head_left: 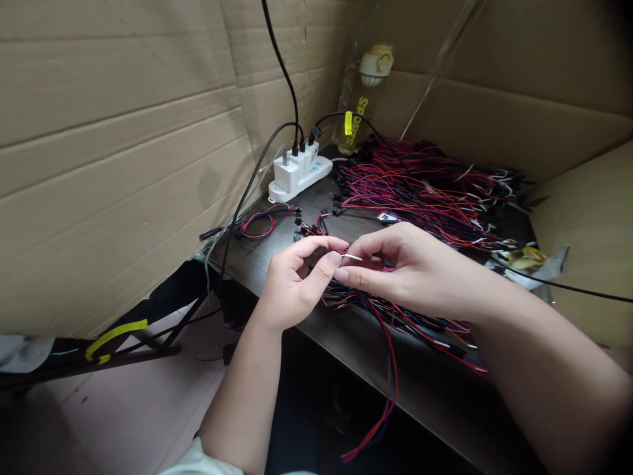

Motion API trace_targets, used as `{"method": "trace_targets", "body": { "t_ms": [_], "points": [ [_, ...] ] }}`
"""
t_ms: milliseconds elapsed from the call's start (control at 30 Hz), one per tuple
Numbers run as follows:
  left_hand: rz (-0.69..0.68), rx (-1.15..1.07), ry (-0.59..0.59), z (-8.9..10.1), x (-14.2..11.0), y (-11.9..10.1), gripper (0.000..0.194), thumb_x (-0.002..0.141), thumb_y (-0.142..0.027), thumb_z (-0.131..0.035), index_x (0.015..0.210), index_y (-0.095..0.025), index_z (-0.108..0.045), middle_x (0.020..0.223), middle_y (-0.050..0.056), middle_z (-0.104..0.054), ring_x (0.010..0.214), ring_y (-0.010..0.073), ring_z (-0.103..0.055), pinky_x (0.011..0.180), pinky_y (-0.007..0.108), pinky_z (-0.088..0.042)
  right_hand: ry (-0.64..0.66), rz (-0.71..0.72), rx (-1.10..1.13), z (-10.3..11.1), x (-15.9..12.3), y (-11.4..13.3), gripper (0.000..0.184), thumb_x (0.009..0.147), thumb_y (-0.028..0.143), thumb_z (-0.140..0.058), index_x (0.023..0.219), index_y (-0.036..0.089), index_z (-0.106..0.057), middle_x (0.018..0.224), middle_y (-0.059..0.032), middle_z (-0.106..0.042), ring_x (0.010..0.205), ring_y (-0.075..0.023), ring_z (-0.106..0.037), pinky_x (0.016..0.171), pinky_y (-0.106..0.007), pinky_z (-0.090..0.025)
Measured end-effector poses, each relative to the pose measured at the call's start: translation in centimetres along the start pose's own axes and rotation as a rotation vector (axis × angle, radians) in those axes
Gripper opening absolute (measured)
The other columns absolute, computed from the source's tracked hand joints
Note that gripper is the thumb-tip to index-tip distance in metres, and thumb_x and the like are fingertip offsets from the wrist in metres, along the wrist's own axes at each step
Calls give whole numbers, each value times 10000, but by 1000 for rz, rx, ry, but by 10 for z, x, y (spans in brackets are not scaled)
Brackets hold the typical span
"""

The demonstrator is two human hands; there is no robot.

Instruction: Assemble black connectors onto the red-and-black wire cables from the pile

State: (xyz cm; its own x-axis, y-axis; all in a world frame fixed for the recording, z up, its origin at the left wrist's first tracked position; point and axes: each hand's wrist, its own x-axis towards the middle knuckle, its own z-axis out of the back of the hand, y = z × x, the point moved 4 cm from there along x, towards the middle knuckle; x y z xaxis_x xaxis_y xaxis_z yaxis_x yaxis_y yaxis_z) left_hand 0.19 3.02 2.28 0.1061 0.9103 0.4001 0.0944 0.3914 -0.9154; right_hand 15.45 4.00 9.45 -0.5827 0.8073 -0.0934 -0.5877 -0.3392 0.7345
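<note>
My left hand (302, 284) pinches with thumb and index finger, and a thin white piece (352, 256) like a wire end or narrow strip sticks out from its fingertips. Meeting it from the right is my right hand (395, 264), also closed in a pinch; what lies between its fingers is hidden. Below both hands, a bundle of thin electrical wires (353, 297) lies on the dark table (291, 247). Some red and blue wires (393, 376) hang down over the table's front edge; whether they run up into my fingers is hidden.
A large pile of red and blue wires (405, 178) covers the back right. A white power strip (301, 175) with black cables stands at the back left, near a clear bottle (356, 99). Cardboard walls (123, 132) enclose the table. One coiled wire (257, 225) lies left.
</note>
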Motion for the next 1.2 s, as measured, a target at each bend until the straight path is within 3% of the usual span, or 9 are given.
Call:
{"method": "trace_targets", "body": {
  "t_ms": [200, 300, 467, 600, 700, 867, 1000, 1100, 1200],
  "points": [
    [-29, -48, 65, 2, -3, 5, 333, 985, -371, -615, 1286, -236, -662, 950, 50, -719, 794, 138, -677, 684, 232, -520, 76, -19, 100, 3, 0, 2, 358, 852, 474, -742, 719, 148, -681, 591, 41, -441, 557, -90, -331, 505, -257, -224],
    [-72, -144, 82, 3, -3, 6, 419, 1010, -444, -540, 1348, -203, -597, 892, 63, -693, 839, 175, -669, 800, 299, -522, 46, -23, 316, 18, -7, 6, 336, 823, 415, -783, 705, 149, -617, 591, 57, -433, 546, -74, -322, 510, -242, -248],
    [-88, -260, -15, 9, 1, 9, 571, 1019, -615, -321, 1216, -192, -651, 872, 78, -681, 859, 209, -647, 832, 341, -492, -296, -16, 671, 61, -22, 5, 230, 803, 340, -744, 750, 178, -590, 507, 79, -396, 438, -60, -254, 438, -248, -148],
    [-27, -251, 35, 10, 2, 12, 683, 1010, -646, -218, 1219, -178, -670, 1121, 136, -711, 1068, 256, -654, 920, 373, -484, -558, 11, 856, 93, -32, -3, 133, 728, 288, -676, 753, 207, -572, 496, 64, -408, 416, -70, -225, 429, -258, -142],
    [-23, -156, 137, 9, 1, 12, 576, 1015, -590, -345, 1249, -177, -672, 1180, 140, -712, 1106, 265, -653, 950, 380, -476, -708, 12, 897, 110, -38, -11, 67, 744, 263, -617, 744, 208, -578, 524, 42, -409, 440, -84, -269, 441, -261, -215],
    [124, 54, 236, 2, -1, 13, 360, 960, -451, -607, 1187, -176, -653, 933, 82, -726, 885, 217, -676, 810, 349, -505, -869, 40, 946, 127, -44, -23, 81, 756, 208, -643, 712, 207, -575, 567, 14, -443, 484, -91, -350, 449, -257, -273],
    [104, 341, 210, -5, -1, 10, 418, 886, -341, -710, 1277, -238, -601, 1216, 87, -674, 1088, 237, -633, 933, 387, -480, -882, 73, 993, 132, -46, -27, 99, 768, 171, -651, 712, 206, -577, 580, 18, -455, 482, -76, -359, 461, -232, -306],
    [43, 534, 235, -12, 1, 10, 354, 881, -300, -702, 1226, -246, -647, 1280, 84, -620, 1145, 241, -596, 958, 390, -470, -930, 96, 995, 135, -48, -28, 69, 750, 177, -624, 698, 193, -581, 569, 25, -437, 460, -69, -357, 447, -216, -311],
    [31, 595, 238, -14, 1, 8, 140, 964, -309, -589, 940, -208, -683, 1033, 55, -662, 990, 206, -610, 876, 362, -470, -961, 82, 1022, 136, -50, -27, 68, 757, 173, -596, 693, 188, -579, 548, 28, -419, 446, -68, -351, 431, -201, -306]
  ]
}}
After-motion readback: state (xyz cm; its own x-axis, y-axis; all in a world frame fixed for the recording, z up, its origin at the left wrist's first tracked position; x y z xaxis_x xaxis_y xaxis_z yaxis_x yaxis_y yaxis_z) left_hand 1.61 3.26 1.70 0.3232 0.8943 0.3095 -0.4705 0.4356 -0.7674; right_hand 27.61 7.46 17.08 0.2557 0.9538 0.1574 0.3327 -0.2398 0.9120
